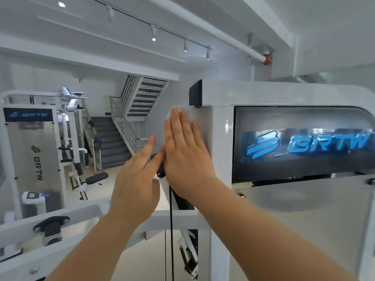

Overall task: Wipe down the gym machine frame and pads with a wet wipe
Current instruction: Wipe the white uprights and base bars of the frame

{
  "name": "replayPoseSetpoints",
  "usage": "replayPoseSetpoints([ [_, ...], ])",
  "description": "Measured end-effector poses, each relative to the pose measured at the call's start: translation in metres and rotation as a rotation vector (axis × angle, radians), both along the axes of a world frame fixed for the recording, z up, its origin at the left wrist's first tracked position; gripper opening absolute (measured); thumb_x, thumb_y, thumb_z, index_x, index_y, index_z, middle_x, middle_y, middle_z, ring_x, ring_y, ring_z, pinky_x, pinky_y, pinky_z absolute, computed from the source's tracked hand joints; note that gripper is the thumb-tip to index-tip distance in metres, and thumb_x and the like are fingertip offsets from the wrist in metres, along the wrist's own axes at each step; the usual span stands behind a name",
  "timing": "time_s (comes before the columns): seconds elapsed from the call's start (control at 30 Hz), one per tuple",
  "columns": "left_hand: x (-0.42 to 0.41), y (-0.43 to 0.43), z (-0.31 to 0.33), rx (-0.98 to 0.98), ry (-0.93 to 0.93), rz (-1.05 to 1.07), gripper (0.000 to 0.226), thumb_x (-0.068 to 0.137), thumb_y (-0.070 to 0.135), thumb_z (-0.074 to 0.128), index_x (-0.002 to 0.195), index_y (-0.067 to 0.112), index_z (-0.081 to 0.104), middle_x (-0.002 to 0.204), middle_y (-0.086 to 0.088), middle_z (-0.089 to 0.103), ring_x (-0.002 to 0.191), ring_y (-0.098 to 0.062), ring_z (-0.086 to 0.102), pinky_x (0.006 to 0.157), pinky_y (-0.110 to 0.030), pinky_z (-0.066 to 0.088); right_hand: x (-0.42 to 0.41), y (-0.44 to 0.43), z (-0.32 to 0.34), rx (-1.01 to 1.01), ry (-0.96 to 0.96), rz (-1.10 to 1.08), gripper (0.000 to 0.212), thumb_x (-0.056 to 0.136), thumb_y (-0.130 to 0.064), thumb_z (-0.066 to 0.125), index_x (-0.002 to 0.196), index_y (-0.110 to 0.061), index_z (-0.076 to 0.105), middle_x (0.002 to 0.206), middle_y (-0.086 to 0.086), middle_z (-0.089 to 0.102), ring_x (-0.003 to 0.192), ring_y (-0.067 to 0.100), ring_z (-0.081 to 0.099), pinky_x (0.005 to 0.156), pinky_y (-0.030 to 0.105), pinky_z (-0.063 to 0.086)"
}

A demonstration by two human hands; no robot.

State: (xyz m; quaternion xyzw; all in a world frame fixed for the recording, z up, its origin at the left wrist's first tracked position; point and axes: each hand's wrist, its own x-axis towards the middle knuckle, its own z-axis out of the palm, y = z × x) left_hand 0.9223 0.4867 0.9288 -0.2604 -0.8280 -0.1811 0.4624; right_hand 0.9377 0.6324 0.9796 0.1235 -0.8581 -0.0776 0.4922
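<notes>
Right hand (186, 151) lay flat, fingers straight, pressing thin white wet wipe (187, 115) against glossy white metal machine frame (222, 138), just under black end cap (195, 96). Left hand (136, 183) hovered beside it, fingers loose, holding nothing.

The right hand (182, 151) is raised flat, palm away, fingers straight and close together, pointing up; the left hand (136, 185) hovers just beside it, lower, fingers loosely extended, thumb apart
</notes>
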Motion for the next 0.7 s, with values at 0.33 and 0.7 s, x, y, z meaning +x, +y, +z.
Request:
replayPoseSetpoints([
  [0.33,-0.002,-0.006,0.008,0.035,-0.037,0.054,0.084,0.078,-0.004,0.061,0.149,0.038,0.044,0.163,0.000,0.028,0.125,-0.024,0.047,0.087,-0.042,0.052,-0.005,-0.006,-0.029,-0.050,0.004,-0.099,0.089,0.105,-0.050,0.029,0.151,0.000,-0.030,0.158,0.022,-0.038,0.149,0.036,-0.034,0.119,0.056,-0.024],
  [0.7,0.011,-0.006,0.004,0.064,-0.029,-0.021,0.070,0.086,0.002,0.048,0.154,0.017,0.037,0.164,0.002,0.026,0.146,-0.013,0.031,0.115,-0.030,0.024,0.000,-0.008,-0.082,-0.231,-0.027,-0.070,0.101,0.094,-0.053,0.053,0.159,0.003,0.000,0.166,0.025,-0.014,0.155,0.037,-0.015,0.125,0.051,-0.007],
])
